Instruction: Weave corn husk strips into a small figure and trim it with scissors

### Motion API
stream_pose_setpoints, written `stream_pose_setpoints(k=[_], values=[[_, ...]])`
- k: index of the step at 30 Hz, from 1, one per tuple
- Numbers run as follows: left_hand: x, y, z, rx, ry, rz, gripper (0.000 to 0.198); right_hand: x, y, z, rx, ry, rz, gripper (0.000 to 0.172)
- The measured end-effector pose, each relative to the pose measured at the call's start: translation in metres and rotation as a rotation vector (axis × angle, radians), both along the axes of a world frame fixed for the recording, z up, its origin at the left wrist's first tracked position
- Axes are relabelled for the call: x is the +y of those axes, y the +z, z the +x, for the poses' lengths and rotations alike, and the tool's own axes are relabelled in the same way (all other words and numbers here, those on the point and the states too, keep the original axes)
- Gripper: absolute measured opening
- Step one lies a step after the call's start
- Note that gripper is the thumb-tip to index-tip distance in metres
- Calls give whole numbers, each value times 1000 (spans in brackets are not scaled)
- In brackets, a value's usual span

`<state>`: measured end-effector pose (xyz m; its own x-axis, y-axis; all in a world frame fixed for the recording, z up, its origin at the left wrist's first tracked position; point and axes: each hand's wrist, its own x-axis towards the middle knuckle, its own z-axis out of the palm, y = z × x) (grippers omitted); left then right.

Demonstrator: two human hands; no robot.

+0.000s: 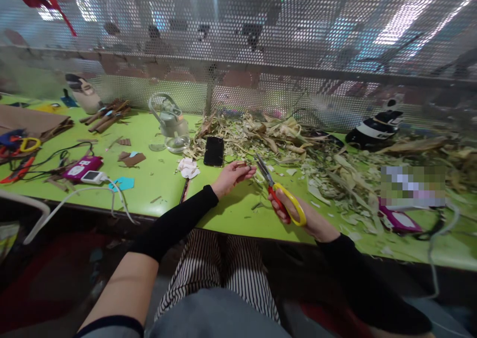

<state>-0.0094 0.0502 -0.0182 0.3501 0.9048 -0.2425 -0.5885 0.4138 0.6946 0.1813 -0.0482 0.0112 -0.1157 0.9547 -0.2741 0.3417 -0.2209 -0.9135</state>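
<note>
My right hand [292, 206] is closed around a pair of scissors [275, 183] with one red and one yellow handle. The blades point up and to the left and look slightly apart. Just left of their tips is my left hand [235, 175], its fingers pinched together. Something small and brownish shows at the fingertips, too small to name. A black phone [213, 151] lies flat on the green table beyond my left hand. Behind both hands spreads a heap of dry corn husks [283, 134], with loose scraps reaching toward the scissors.
A crumpled white tissue [188, 168] lies left of my left hand. Farther back stand a clear bottle [172, 122] and a black-and-white bottle [376, 129]. Purple power boxes [82, 168] with cables sit at both sides. A perforated metal screen [238, 40] borders the table's back.
</note>
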Motion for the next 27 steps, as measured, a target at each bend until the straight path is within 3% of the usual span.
stream_pose_setpoints(k=[9,21,27], values=[[0,-1,0,-16,13,-20,16,2,-2,2,4,-15,2,72],[-1,3,-1,8,-6,19,20,2,-4,2,50,-59,-37,60],[-1,1,-3,20,-21,32,14,5,-7,11,-37,-111,-28,63]])
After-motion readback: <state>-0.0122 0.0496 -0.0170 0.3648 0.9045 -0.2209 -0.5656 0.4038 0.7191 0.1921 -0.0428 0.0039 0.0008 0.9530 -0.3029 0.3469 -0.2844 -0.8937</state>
